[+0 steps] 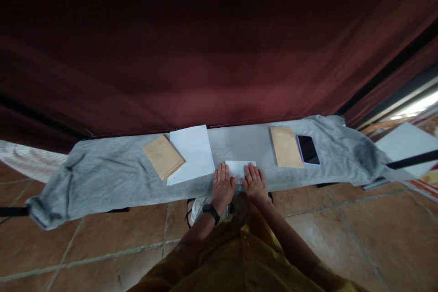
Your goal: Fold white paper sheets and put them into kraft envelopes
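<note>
The place looks like a makeshift indoor workspace, though home or shop cannot be told: a dark red curtain hangs behind, tiles cover the floor, and grey cloth drapes a narrow surface bearing white paper and a phone.

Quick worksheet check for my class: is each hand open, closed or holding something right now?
Left hand: open, resting at the left edge of the small white paper.
Right hand: open, resting at that paper's right edge.
</note>
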### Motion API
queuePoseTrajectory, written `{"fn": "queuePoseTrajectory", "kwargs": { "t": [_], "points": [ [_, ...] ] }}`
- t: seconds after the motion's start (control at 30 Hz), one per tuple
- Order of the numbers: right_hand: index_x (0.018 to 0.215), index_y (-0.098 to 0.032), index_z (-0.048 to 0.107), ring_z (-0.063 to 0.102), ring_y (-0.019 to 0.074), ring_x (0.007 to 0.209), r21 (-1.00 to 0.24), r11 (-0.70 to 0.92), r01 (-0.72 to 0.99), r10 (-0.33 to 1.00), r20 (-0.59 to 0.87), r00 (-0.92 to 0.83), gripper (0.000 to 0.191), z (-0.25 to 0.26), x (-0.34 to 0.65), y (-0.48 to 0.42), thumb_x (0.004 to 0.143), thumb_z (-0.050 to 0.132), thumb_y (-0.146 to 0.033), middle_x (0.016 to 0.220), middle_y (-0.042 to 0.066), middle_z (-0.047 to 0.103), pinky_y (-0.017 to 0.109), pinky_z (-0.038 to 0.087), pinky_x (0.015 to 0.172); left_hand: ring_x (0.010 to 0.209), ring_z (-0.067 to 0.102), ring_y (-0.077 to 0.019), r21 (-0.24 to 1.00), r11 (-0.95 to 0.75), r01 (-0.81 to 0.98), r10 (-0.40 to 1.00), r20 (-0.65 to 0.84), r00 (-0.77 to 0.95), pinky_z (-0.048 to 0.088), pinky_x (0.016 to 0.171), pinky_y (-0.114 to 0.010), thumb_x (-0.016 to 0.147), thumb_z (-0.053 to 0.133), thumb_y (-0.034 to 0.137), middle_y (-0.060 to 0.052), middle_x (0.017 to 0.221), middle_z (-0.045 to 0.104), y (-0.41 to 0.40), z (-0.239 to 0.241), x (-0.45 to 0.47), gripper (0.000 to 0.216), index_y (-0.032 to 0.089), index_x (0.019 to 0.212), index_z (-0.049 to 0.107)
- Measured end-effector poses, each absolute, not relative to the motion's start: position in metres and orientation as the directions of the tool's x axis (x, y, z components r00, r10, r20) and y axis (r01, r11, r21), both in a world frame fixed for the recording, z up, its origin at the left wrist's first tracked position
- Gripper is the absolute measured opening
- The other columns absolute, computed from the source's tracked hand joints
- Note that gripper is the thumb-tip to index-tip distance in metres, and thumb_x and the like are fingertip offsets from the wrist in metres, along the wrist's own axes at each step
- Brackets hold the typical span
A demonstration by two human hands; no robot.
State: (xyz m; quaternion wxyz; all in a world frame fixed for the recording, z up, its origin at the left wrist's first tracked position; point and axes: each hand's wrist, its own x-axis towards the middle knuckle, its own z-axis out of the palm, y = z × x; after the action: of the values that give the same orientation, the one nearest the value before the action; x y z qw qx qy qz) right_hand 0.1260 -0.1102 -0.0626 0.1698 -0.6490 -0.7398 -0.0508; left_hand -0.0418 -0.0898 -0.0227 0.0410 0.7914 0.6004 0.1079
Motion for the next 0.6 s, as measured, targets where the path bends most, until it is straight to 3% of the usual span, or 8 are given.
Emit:
{"fn": "queuePoseTrajectory", "kwargs": {
  "t": [0.17,0.6],
  "points": [
    [0.153,-0.01,0.039,0.037,0.0308,0.144,-0.136,0.164,0.977,0.947,0.3,-0.117,0.054,-0.06,0.127,-0.112,0.103,0.037,-0.031,0.157,0.018,0.04,0.049,0.025,0.117,0.153,0.021,-0.0227,0.226,-0.444,0.867,0.896,0.103,0.431,0.022,0.125,-0.046,0.105,0.029,0.037,-0.01,0.164,0.031,-0.101,-0.024,-0.028,0.055,0.014,0.155,0.034],
    [0.153,-0.012,0.039,0.041,0.0323,0.142,-0.151,0.134,0.979,0.953,0.291,-0.086,0.057,-0.052,0.126,-0.113,0.104,0.037,-0.04,0.156,0.018,0.041,0.052,0.024,0.118,0.153,0.022,-0.0255,0.212,-0.406,0.889,0.914,0.098,0.394,0.024,0.124,-0.048,0.102,0.036,0.039,-0.014,0.163,0.031,-0.076,-0.027,-0.04,0.061,0.01,0.155,0.031]
  ]
}}
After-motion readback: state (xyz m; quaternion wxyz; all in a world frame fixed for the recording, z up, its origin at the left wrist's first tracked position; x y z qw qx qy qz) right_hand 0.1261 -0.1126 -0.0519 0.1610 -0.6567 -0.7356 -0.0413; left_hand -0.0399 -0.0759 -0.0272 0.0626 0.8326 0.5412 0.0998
